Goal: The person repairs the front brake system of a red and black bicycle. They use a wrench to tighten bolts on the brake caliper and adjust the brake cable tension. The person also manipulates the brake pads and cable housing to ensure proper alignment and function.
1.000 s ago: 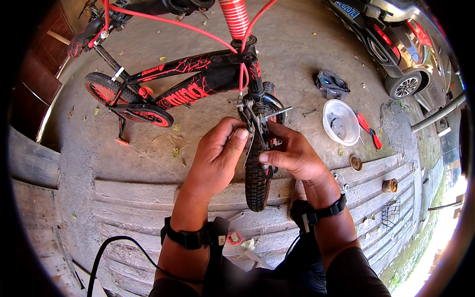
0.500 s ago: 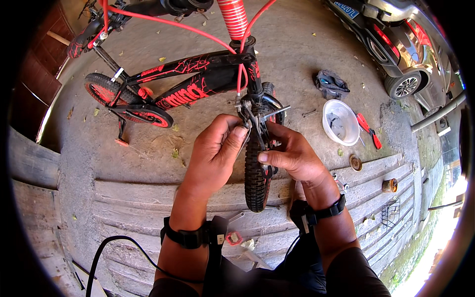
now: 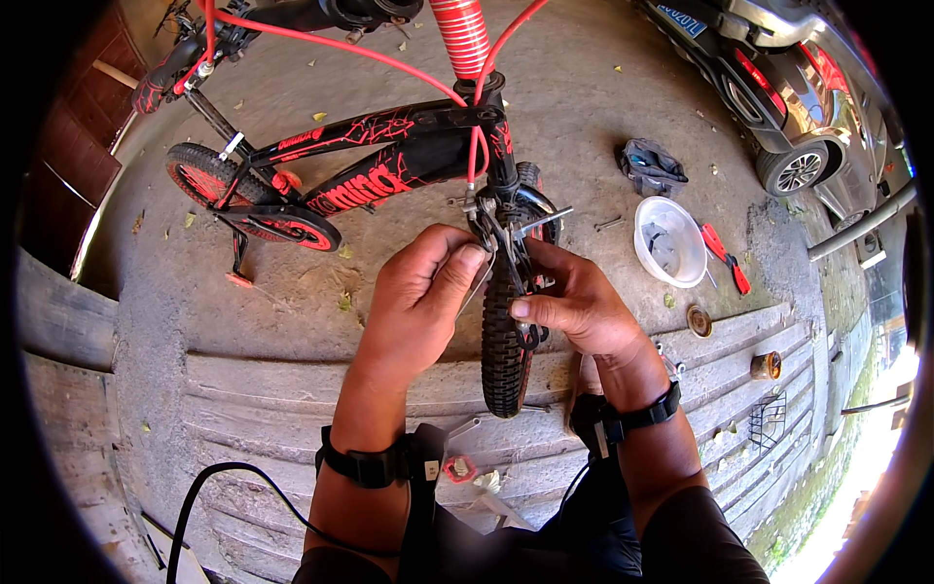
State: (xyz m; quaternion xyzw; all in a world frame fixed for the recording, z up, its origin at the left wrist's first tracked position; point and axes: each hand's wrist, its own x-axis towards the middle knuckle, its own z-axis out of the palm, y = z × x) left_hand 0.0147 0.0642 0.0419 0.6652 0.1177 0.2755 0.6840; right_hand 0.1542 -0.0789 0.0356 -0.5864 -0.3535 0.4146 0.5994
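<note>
A black bicycle with red markings stands before me, its front tyre pointing my way. Over this wheel sits a metal rim brake, reached by a red cable housing. Thumb and forefinger of my left hand pinch at the brake's left side, where a thin brake cable trails below the fingertips. My right hand grips the brake's right side, thumb in front by the tyre and fingers behind. The exact spot each hand grips is partly hidden by the fingers.
Right of the wheel are a white plastic tub, red-handled pliers and a dark bag. A small jar and a round lid rest near wooden planks. A car stands at the far right.
Very little differs. The thin cable below my left fingertips shows more clearly, and both hands have shifted only slightly at the brake.
</note>
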